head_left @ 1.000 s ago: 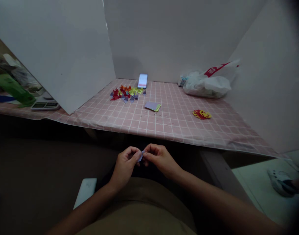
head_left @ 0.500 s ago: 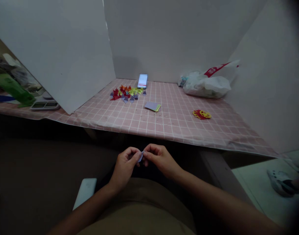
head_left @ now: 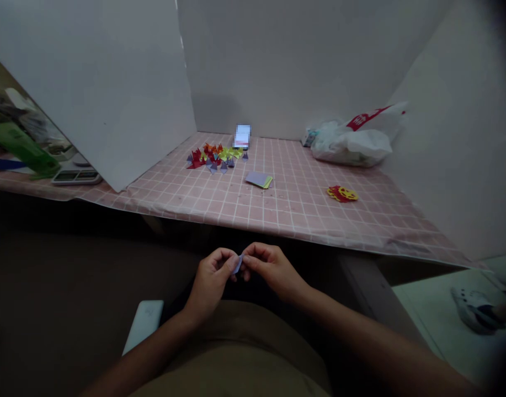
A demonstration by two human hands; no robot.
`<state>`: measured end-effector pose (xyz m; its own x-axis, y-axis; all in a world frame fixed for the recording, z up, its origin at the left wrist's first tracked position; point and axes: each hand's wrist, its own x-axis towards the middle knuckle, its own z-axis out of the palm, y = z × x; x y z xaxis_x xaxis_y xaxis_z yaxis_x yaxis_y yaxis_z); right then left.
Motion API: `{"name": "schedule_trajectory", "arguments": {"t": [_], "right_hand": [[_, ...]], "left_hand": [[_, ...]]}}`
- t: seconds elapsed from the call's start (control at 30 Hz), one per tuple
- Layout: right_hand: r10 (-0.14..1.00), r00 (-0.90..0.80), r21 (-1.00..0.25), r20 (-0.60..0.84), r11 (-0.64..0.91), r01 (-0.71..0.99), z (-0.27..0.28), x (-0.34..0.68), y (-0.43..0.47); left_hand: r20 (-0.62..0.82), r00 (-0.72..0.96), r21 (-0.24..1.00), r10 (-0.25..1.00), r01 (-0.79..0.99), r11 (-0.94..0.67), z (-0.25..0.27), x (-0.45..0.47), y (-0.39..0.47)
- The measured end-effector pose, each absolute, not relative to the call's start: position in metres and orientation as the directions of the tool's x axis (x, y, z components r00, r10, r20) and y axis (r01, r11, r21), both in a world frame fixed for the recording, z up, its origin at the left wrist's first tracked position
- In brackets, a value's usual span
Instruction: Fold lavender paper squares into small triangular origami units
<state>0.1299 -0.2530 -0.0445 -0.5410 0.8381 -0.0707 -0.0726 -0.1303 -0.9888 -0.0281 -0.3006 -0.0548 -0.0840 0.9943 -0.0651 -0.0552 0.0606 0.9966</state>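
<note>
Between my two hands, over my lap and below the table's front edge, is a small folded piece of lilac paper (head_left: 238,265). My left hand (head_left: 213,275) pinches its left side between thumb and fingers. The thumb and forefinger of my right hand (head_left: 271,267) close on its right tip. Much of the paper is hidden by the fingers. On the table ahead lies a small stack of coloured paper sheets (head_left: 258,179), lilac on top with yellow-green beneath. Farther back on the left stand several small folded paper figures (head_left: 211,157) in red, orange, yellow and lilac.
A pink checked tablecloth (head_left: 294,198) covers the table between white panels. A lit phone (head_left: 242,137) leans at the back. To the right are a white plastic bag (head_left: 352,144) and yellow and red cut-outs (head_left: 342,193). A white slab (head_left: 144,325) lies by my left forearm.
Both hands keep their pinch on the lilac paper, nearly in the same place. The camera view has shifted very slightly; nothing on the table has visibly moved.
</note>
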Motion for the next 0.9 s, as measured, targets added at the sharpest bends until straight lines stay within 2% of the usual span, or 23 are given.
{"name": "schedule_trajectory", "arguments": {"t": [0.23, 0.43, 0.7, 0.9], "right_hand": [[0.850, -0.519, -0.991, -0.088, -0.129, -0.044, -0.0460, 0.1281, -0.2547], [0.879, -0.471, -0.997, -0.078, -0.070, 0.034, -0.0456, 0.1283, -0.2549], [0.839, -0.542, -0.998, -0.046, -0.060, -0.008, -0.0447, 0.1325, -0.2495], [0.844, -0.534, -0.997, -0.057, -0.025, 0.067, -0.0457, 0.1321, -0.2514]], "left_hand": [[-0.064, -0.070, 0.997, 0.996, -0.037, 0.062, -0.0559, -0.0287, -0.3007], [-0.097, -0.040, 0.994, 0.995, -0.045, 0.095, -0.0572, -0.0282, -0.3009], [-0.092, -0.019, 0.995, 0.996, -0.037, 0.091, -0.0604, -0.0318, -0.2991], [-0.123, 0.027, 0.992, 0.992, -0.021, 0.124, -0.0596, -0.0306, -0.3000]]}}
